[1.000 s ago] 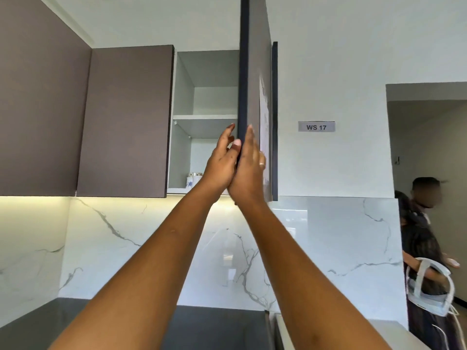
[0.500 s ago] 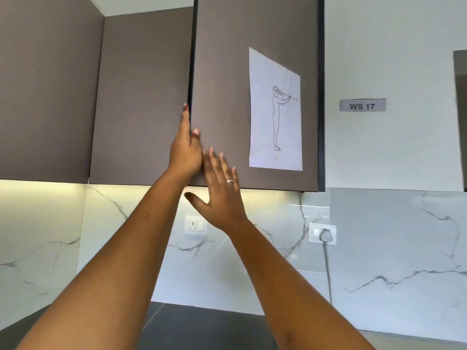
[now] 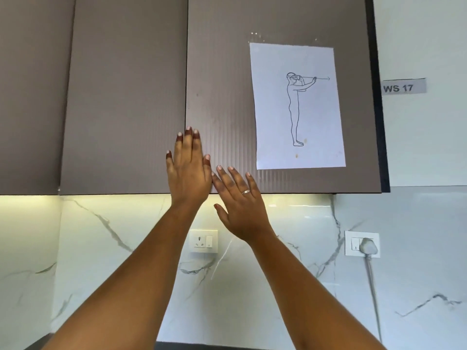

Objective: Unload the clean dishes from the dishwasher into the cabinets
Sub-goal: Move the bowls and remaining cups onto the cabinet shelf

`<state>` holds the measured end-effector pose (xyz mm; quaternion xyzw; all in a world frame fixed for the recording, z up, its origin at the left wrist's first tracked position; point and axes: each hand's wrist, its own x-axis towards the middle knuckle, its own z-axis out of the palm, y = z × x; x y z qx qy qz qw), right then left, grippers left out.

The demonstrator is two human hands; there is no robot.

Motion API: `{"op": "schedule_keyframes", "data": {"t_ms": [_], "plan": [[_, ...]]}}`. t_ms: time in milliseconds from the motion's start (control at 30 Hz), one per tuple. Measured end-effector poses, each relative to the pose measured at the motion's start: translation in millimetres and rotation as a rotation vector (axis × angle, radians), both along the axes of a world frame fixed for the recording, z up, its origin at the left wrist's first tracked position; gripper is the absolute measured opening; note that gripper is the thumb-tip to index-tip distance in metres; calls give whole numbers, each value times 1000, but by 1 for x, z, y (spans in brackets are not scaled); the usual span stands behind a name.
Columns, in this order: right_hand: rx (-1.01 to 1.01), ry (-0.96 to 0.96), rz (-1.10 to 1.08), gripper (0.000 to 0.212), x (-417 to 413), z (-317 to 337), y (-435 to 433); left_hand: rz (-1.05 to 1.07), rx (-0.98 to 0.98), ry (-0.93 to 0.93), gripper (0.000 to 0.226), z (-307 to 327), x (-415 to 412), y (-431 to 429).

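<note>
Cabinet door (image 3: 227,97): on the far wall, at the right end of the cupboard run, above the marble backsplash (image 3: 101,248). Stands upright, long axis vertical, face turned toward the camera. Meets the neighbouring door (image 3: 123,97) on the left along a thin vertical seam and looks level with it there. Ends on the right at a dark side edge, with white wall beyond. Bottom edge straight and horizontal, with a lit strip just beneath. Carries a paper sheet (image 3: 298,107) on its right half, printed with a line drawing of a standing figure, arms stretched to the right.

Left hand (image 3: 188,170): flat, fingers straight and close together, pointing up. Lies across the seam at the door's lower left corner, palm toward the panels. Holds nothing.

Right hand (image 3: 240,205): just right of the left one. Fingers straight, slightly spread, slanted up and leftward, tips over the door's bottom edge, palm lower, in front of the backsplash. Wears a ring (image 3: 246,192). Holds nothing. Contact of fingertips with the door: cannot tell.

Open room under the cupboards, down to a dark countertop (image 3: 161,346) at the near edge. Wall socket (image 3: 203,241) straight below the hands. Second socket (image 3: 362,245) farther right, plug in, cord hanging down. Label (image 3: 403,87) reading "WS 17" on the wall right of the door.
</note>
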<state>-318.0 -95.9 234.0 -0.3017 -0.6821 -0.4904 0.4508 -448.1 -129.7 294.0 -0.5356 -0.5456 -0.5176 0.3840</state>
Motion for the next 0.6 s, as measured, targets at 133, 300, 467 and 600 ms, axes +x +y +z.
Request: {"op": "schedule_keyframes", "data": {"t_ms": [133,300,467,600], "plan": [[4,9,-91,64,-5,-6,27,12,-32,-8,66,-7,-7,40],[6,5,-160,64,-10,-6,48,-34,-67,-3,68,-15,-12,71],[18,27,-198,67,-13,-7,61,-66,-54,3,64,-20,-16,88],[25,40,-209,69,-14,-9,63,-90,-23,9,62,-22,-16,91]]}}
